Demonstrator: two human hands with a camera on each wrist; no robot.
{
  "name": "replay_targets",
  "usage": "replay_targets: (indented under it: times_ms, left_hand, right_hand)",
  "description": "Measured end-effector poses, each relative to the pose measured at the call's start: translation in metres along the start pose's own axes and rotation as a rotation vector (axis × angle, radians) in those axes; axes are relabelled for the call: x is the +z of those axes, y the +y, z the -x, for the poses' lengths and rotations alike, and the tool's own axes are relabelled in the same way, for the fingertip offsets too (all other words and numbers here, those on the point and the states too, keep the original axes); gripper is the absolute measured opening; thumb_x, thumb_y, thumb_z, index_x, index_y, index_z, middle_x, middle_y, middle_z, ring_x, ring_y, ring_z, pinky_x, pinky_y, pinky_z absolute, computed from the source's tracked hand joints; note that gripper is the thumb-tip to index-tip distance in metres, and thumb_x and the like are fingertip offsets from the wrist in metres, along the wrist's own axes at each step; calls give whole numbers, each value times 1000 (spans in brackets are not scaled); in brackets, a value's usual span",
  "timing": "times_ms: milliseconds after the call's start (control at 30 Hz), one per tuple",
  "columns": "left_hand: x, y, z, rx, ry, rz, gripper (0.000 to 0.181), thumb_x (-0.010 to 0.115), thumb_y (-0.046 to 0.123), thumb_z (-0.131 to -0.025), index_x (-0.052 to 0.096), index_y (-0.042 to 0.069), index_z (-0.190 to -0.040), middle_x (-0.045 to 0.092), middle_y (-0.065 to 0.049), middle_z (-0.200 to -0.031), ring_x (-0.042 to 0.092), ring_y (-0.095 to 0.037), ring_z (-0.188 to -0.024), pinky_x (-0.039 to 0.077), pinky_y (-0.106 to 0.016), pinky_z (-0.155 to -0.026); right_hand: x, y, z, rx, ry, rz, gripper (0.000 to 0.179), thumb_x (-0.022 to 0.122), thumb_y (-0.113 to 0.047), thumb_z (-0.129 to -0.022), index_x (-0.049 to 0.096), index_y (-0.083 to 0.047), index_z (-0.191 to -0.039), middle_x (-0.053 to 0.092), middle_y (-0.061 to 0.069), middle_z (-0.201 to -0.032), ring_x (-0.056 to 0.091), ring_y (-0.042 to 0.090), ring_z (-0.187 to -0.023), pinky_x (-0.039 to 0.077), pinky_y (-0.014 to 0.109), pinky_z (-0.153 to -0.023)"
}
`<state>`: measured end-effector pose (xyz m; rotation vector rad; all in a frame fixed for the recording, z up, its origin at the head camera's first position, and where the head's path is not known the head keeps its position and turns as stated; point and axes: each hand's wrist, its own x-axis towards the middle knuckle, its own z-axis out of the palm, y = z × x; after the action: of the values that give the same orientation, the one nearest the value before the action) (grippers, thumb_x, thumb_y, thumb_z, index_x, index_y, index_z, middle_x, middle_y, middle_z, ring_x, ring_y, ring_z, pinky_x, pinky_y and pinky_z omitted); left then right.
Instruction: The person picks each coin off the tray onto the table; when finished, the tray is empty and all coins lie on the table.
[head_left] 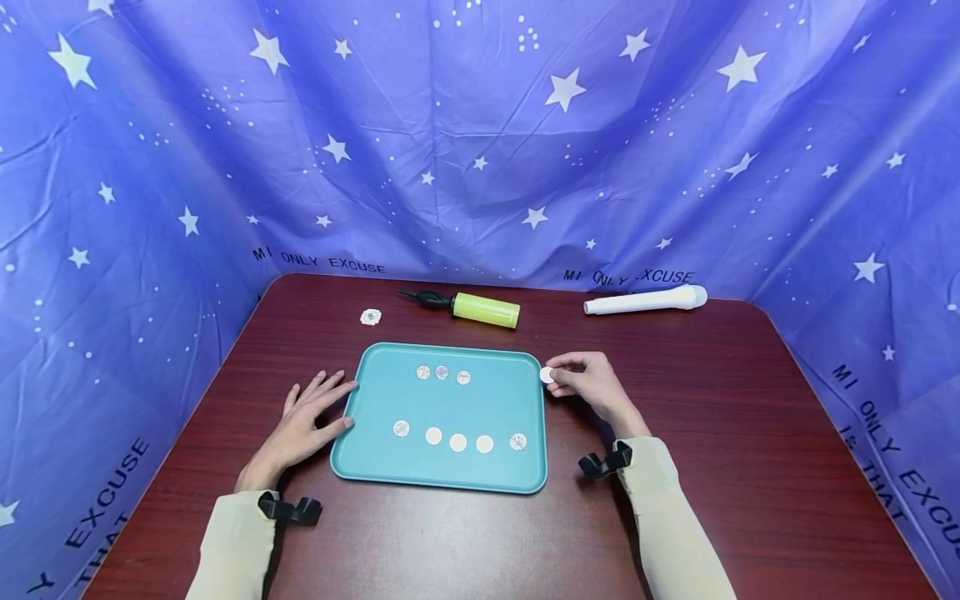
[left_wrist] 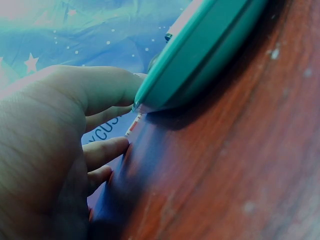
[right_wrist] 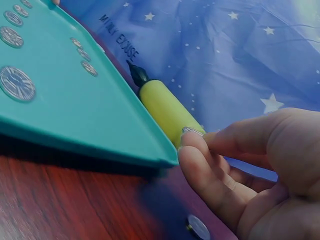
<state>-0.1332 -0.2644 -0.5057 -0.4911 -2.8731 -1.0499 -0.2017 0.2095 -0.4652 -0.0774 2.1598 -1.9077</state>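
Observation:
A teal tray (head_left: 442,475) lies on the table, with several round coins on it in two rows. The far row has 3 patterned coins, one of them a coin (head_left: 463,377) at its right end. In the near row are plain pale faces, such as a coin (head_left: 457,442), and patterned ones, such as a coin (head_left: 518,442). My right hand (head_left: 596,387) pinches one more coin (head_left: 547,375) between thumb and fingers, right at the tray's right rim. With fingers spread, my left hand (head_left: 300,425) touches the tray's left rim.
Behind the tray lies a hand pump (head_left: 486,310) with a yellow-green barrel and black nozzle. A small white disc (head_left: 371,317) with a scalloped edge is to its left. At the back right rests a white microphone-shaped stick (head_left: 645,300). Starry blue cloth (head_left: 480,200) surrounds the table.

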Motion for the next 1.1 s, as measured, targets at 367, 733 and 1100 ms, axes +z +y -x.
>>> replay_targets:
  times_ms: [367,733,1100]
  left_hand:
    - [-1,1,0,-10,-4,-3,58,71,30,-91,54,15,-144,39,-26,-157,21,-53,-150,1,-75,-114]
    - [-1,1,0,-11,-4,0,58,71,30,-91,54,15,-144,39,-26,-157,21,-53,-150,2,-75,-114]
    - [0,-1,0,-9,-2,3,59,71,30,-91,54,16,-145,40,-25,-157,21,-52,-150,1,-75,-114]
  right_hand:
    - [-26,2,7,-2,31,-32,35,55,11,-92,52,27,-123,72,-4,-77,71,6,-66,62,25,-66]
    - [-46,7,12,4,60,-54,37,56,10,-93,48,29,-124,72,-4,-78,71,5,-65,61,24,-65]
    - [-59,12,15,23,92,-44,40,56,10,-93,46,30,-127,72,-8,-78,71,5,-64,61,23,-64]
